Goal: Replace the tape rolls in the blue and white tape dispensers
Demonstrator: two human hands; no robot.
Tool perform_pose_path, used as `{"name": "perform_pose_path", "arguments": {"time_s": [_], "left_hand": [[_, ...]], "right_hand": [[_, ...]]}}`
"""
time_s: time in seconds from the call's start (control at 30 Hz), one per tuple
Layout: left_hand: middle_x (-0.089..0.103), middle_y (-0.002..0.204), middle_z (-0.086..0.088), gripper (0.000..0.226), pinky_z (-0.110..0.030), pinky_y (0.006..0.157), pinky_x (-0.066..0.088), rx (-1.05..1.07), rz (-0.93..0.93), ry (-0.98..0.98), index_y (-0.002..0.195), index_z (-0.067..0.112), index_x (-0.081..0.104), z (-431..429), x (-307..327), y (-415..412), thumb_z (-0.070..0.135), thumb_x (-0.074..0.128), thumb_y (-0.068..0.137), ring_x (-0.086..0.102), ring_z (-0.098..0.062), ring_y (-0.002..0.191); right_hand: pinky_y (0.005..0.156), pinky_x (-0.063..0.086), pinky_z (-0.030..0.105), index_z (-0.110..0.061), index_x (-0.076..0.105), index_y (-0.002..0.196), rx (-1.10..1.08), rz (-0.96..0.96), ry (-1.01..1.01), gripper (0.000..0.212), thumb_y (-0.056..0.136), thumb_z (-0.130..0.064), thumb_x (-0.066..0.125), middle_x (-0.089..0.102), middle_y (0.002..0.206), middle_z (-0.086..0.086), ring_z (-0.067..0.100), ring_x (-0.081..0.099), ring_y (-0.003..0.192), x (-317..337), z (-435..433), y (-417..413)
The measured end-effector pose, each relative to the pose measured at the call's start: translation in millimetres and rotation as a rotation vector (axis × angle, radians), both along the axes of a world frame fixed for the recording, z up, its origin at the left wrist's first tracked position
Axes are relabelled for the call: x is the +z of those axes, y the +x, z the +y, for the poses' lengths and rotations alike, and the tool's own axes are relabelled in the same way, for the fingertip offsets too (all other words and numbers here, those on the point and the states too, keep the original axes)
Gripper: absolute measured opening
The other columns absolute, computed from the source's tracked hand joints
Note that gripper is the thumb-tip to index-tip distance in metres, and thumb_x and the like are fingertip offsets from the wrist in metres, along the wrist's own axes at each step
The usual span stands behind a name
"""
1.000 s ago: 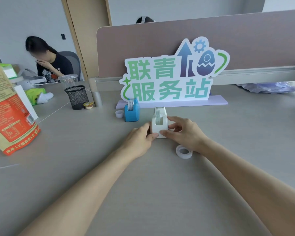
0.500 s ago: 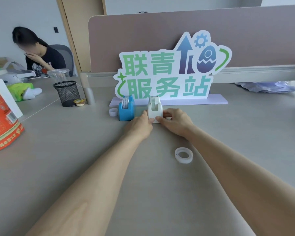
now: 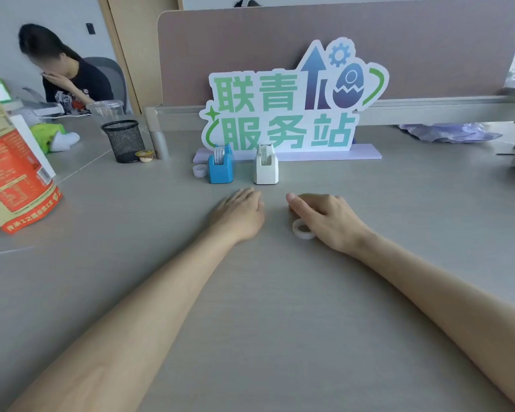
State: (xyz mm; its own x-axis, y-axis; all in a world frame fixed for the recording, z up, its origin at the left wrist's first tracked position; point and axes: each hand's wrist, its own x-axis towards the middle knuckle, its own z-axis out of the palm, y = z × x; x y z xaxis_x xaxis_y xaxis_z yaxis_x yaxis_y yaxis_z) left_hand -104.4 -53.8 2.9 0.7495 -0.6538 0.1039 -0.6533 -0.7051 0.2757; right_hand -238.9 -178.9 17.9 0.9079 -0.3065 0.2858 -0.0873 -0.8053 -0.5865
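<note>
Both hands lie flat and loose on the grey table (image 3: 280,307): left hand (image 3: 241,214), right hand (image 3: 324,218). A brown divider wall (image 3: 250,55) stands behind.

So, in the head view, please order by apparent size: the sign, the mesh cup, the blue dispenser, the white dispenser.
1. Sign
2. Mesh cup
3. Blue dispenser and white dispenser: they look about alike, so I do not rank them.
</note>
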Motion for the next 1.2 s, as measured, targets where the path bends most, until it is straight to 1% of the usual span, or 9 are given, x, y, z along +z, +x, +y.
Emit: {"name": "perform_pose_path", "arguments": {"time_s": [0.07,0.1,0.17,0.27,0.37,0.5,0.63,0.97,1.2], "left_hand": [[0.018,0.162,0.002,0.049,-0.03,0.121,0.011,-0.055,0.018,-0.017,0.151,0.018,0.027,10.8,-4.0,-7.0,0.03,0.024,0.103,0.015,-0.014,0.15],[0.02,0.162,0.002,0.048,-0.028,0.12,0.012,-0.075,0.028,-0.044,0.15,0.018,0.03,15.3,-5.2,-10.1,0.029,0.027,0.103,0.016,-0.013,0.149],[0.028,0.159,0.004,0.044,-0.027,0.118,0.017,-0.091,0.061,-0.123,0.145,0.019,0.039,22.6,-6.1,-15.9,0.026,0.034,0.102,0.024,-0.013,0.147],[0.044,0.151,0.004,0.038,-0.031,0.113,0.032,-0.071,0.094,-0.219,0.134,0.02,0.053,25.9,-3.1,-18.2,0.025,0.044,0.098,0.042,-0.015,0.138],[0.054,0.142,0.005,0.035,-0.03,0.106,0.039,-0.049,0.082,-0.232,0.128,0.022,0.058,25.8,-1.3,-18.3,0.026,0.047,0.096,0.05,-0.016,0.13],[0.055,0.14,0.004,0.036,-0.03,0.105,0.039,-0.045,0.029,-0.207,0.129,0.021,0.056,23.0,-0.6,-19.8,0.025,0.043,0.096,0.05,-0.019,0.128],[0.053,0.141,0.004,0.037,-0.03,0.106,0.038,-0.051,0.004,-0.178,0.131,0.021,0.053,22.2,-1.5,-20.3,0.025,0.04,0.097,0.049,-0.019,0.128],[0.053,0.14,0.008,0.035,-0.027,0.097,0.037,-0.026,-0.082,-0.159,0.13,0.024,0.051,14.9,-1.9,-19.6,0.025,0.036,0.099,0.048,-0.017,0.126],[0.053,0.14,0.008,0.034,-0.026,0.097,0.036,-0.04,-0.063,-0.167,0.13,0.023,0.051,16.8,1.7,-21.1,0.025,0.037,0.099,0.048,-0.017,0.126]], "right_hand": [[0.068,0.039,0.019,-0.011,0.053,0.073,0.062,0.008,-0.12,0.047,0.096,-0.051,0.044,0.056,0.064,-0.006,0.013,0.047,0.067,-5.1,8.1,-25.7],[0.077,0.039,0.018,-0.012,0.063,0.087,0.069,-0.005,-0.203,0.038,0.093,-0.048,0.05,0.064,0.079,-0.004,0.015,0.054,0.079,-10.0,9.0,-33.4],[0.085,0.032,0.014,-0.007,0.065,0.114,0.048,-0.064,-0.328,0.037,0.09,-0.035,0.061,0.07,0.098,0.003,0.024,0.06,0.095,-16.4,6.1,-36.7],[0.082,0.032,0.019,0.0,0.065,0.106,-0.007,-0.117,-0.35,0.027,0.089,-0.021,0.06,0.07,0.086,0.007,0.036,0.061,0.089,-16.2,1.2,-25.2],[0.089,0.038,0.028,-0.006,0.062,0.12,-0.055,-0.127,-0.422,0.036,0.091,-0.026,0.059,0.069,0.108,0.012,0.036,0.057,0.104,-17.1,-7.9,-4.7],[0.093,0.042,0.035,-0.006,0.058,0.124,-0.124,-0.108,-0.432,0.041,0.092,-0.031,0.057,0.061,0.12,0.015,0.033,0.051,0.114,-15.7,-29.4,34.0],[0.098,0.042,0.039,-0.002,0.054,0.126,-0.22,-0.027,-0.371,0.039,0.092,-0.02,0.051,0.057,0.127,0.02,0.037,0.048,0.118,-14.7,-47.0,64.2],[0.087,0.047,0.041,0.005,0.053,0.118,-0.282,0.012,-0.29,0.031,0.095,-0.015,0.046,0.05,0.128,0.025,0.044,0.055,0.107,-10.5,-66.8,107.9],[0.089,0.049,0.044,0.001,0.051,0.118,-0.306,0.038,-0.206,0.033,0.094,-0.021,0.053,0.034,0.144,0.023,0.047,0.057,0.107,-12.9,-64.6,107.3]]}}
